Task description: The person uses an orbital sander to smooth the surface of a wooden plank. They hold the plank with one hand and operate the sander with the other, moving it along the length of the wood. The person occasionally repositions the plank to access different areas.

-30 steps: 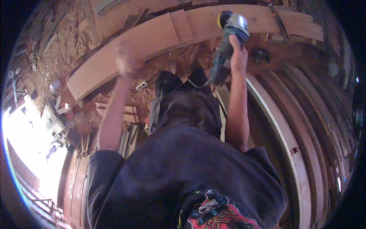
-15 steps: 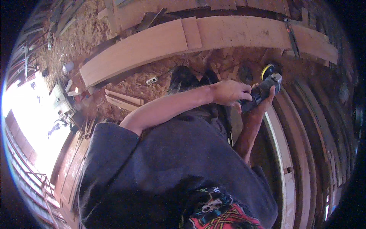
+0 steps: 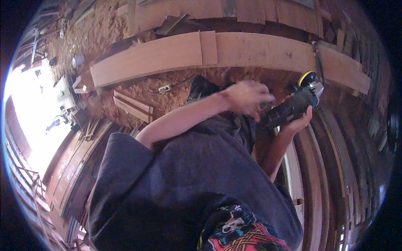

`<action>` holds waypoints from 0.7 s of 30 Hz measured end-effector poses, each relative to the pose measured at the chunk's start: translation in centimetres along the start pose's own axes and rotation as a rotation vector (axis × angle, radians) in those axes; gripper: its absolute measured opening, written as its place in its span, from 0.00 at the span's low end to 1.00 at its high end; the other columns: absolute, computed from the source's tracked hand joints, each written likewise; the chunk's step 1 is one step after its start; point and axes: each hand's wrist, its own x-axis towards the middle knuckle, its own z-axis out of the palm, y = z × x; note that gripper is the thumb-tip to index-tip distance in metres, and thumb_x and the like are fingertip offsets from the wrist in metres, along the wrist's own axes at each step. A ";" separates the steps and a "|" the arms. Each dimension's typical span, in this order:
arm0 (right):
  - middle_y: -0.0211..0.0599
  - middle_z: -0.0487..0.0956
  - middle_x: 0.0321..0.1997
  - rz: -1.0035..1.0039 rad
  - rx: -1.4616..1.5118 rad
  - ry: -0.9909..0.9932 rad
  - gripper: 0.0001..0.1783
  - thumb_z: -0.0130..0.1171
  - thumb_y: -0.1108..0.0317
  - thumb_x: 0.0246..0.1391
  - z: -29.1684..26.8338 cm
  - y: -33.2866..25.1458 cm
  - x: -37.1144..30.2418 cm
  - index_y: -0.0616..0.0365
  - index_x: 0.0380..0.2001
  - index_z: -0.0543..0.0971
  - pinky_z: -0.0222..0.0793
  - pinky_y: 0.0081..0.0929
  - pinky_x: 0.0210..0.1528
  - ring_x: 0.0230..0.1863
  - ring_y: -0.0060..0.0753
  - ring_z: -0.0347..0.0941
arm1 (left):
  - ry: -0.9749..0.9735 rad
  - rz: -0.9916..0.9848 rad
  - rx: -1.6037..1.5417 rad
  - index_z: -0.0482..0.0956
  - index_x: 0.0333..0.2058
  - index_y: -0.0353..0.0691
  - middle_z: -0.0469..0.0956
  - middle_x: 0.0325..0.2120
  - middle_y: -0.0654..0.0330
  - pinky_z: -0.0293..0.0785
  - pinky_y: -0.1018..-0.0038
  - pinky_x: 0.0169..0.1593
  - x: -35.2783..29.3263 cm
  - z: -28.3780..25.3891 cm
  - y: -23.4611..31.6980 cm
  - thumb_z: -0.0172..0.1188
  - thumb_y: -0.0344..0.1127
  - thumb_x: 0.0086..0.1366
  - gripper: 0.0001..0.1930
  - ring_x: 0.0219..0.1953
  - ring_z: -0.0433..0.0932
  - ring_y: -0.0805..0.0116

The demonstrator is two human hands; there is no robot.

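Note:
My right hand (image 3: 300, 122) is closed from below round the dark body of an angle grinder (image 3: 293, 108). Its silver head tilts up to the right and carries a round pad with a yellow backing (image 3: 307, 78). My left hand (image 3: 248, 98), slightly smeared by motion, hovers just left of the tool's rear end. Its fingers are bent but apart, with nothing seen in them. Beyond the tool, a long pale wooden plank (image 3: 259, 49) lies across the view, with a short board (image 3: 208, 48) upright against its middle.
A dark, long-handled tool (image 3: 317, 60) rests on the plank's right part. A white socket strip (image 3: 164, 88) with a cable lies in the sawdust, near some short wood strips (image 3: 134, 105). Long boards (image 3: 312, 167) stand stacked at right, and wooden panels (image 3: 79, 154) lie at left.
The grinder has moved right in my right hand, and more of its body shows. My left hand has come off its rear end. The plank sits lower as the view shifted.

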 end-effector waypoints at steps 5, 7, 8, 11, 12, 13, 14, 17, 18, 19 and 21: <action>0.60 0.71 0.63 0.004 0.140 -0.273 0.44 0.56 0.45 0.63 -2.1 -2.4 4.3 0.71 0.69 0.61 0.67 0.54 0.69 0.64 0.55 0.71 | 0.289 -0.668 0.393 0.72 0.64 0.49 0.71 0.61 0.47 0.72 0.49 0.64 -5.5 -7.4 -6.7 0.77 0.57 0.53 0.43 0.64 0.70 0.42; 0.58 0.71 0.62 0.113 0.355 -0.513 0.45 0.59 0.45 0.61 -1.5 -2.7 6.4 0.70 0.68 0.61 0.65 0.55 0.70 0.65 0.53 0.70 | 0.403 -0.679 0.566 0.67 0.68 0.45 0.69 0.64 0.47 0.65 0.48 0.70 -8.7 -11.0 -10.3 0.77 0.59 0.52 0.49 0.67 0.67 0.43; 0.57 0.71 0.62 0.187 0.513 -0.703 0.45 0.60 0.45 0.60 -0.8 -2.3 7.4 0.69 0.68 0.61 0.64 0.56 0.71 0.65 0.52 0.70 | 0.362 -0.749 0.697 0.67 0.69 0.44 0.69 0.65 0.48 0.65 0.48 0.70 -9.4 -12.7 -11.6 0.79 0.61 0.48 0.53 0.68 0.67 0.43; 0.53 0.72 0.58 0.305 0.439 -0.713 0.46 0.63 0.42 0.58 1.6 -2.3 8.6 0.66 0.66 0.63 0.67 0.56 0.69 0.62 0.50 0.71 | 0.076 -0.971 0.670 0.68 0.68 0.40 0.69 0.67 0.48 0.65 0.49 0.70 -12.4 -18.2 -16.7 0.81 0.68 0.39 0.61 0.68 0.68 0.45; 0.52 0.73 0.56 0.311 0.324 -0.621 0.46 0.64 0.40 0.57 2.3 -2.4 8.8 0.66 0.65 0.64 0.69 0.55 0.67 0.61 0.50 0.72 | -0.046 -1.030 0.583 0.68 0.68 0.39 0.69 0.67 0.48 0.65 0.50 0.70 -13.3 -19.3 -18.1 0.81 0.70 0.37 0.63 0.69 0.68 0.45; 0.51 0.76 0.54 0.251 0.193 -0.712 0.42 0.62 0.45 0.59 3.7 -2.9 9.5 0.66 0.64 0.65 0.78 0.51 0.58 0.55 0.48 0.76 | -0.160 -1.062 0.526 0.69 0.67 0.39 0.69 0.68 0.48 0.66 0.51 0.70 -13.1 -20.1 -18.5 0.80 0.71 0.37 0.63 0.69 0.68 0.46; 0.51 0.77 0.52 0.255 0.081 -0.656 0.39 0.61 0.47 0.60 4.8 -3.2 9.9 0.66 0.63 0.66 0.79 0.49 0.54 0.52 0.47 0.78 | -0.273 -1.090 0.466 0.70 0.67 0.39 0.69 0.68 0.47 0.66 0.52 0.70 -13.1 -21.0 -18.8 0.79 0.72 0.36 0.63 0.69 0.68 0.47; 0.50 0.81 0.47 0.196 -0.202 -0.571 0.30 0.60 0.55 0.64 6.8 -3.2 11.4 0.66 0.59 0.71 0.81 0.37 0.41 0.41 0.42 0.81 | -0.342 -1.052 0.457 0.71 0.65 0.37 0.71 0.66 0.47 0.68 0.54 0.68 -13.2 -21.1 -19.0 0.78 0.74 0.38 0.62 0.67 0.70 0.49; 0.49 0.81 0.48 0.099 -0.391 -0.518 0.31 0.63 0.55 0.62 6.0 -2.2 13.5 0.65 0.60 0.70 0.81 0.37 0.43 0.42 0.43 0.81 | -0.312 -1.023 0.473 0.71 0.65 0.37 0.72 0.65 0.47 0.69 0.54 0.68 -13.6 -20.9 -19.4 0.77 0.74 0.39 0.61 0.66 0.71 0.49; 0.48 0.80 0.49 -0.004 -0.572 -0.451 0.32 0.65 0.55 0.60 3.9 -0.8 16.3 0.65 0.60 0.70 0.80 0.37 0.45 0.43 0.43 0.81 | -0.286 -0.985 0.492 0.72 0.65 0.37 0.73 0.63 0.48 0.69 0.54 0.67 -13.7 -20.9 -19.8 0.77 0.74 0.39 0.61 0.66 0.72 0.49; 0.51 0.78 0.52 -0.145 -0.916 -0.490 0.42 0.74 0.56 0.53 4.7 -0.2 17.0 0.65 0.62 0.66 0.77 0.38 0.49 0.47 0.47 0.80 | -0.203 -0.961 0.506 0.72 0.65 0.37 0.75 0.61 0.48 0.70 0.54 0.66 -16.0 -20.3 -21.1 0.77 0.74 0.40 0.60 0.64 0.74 0.48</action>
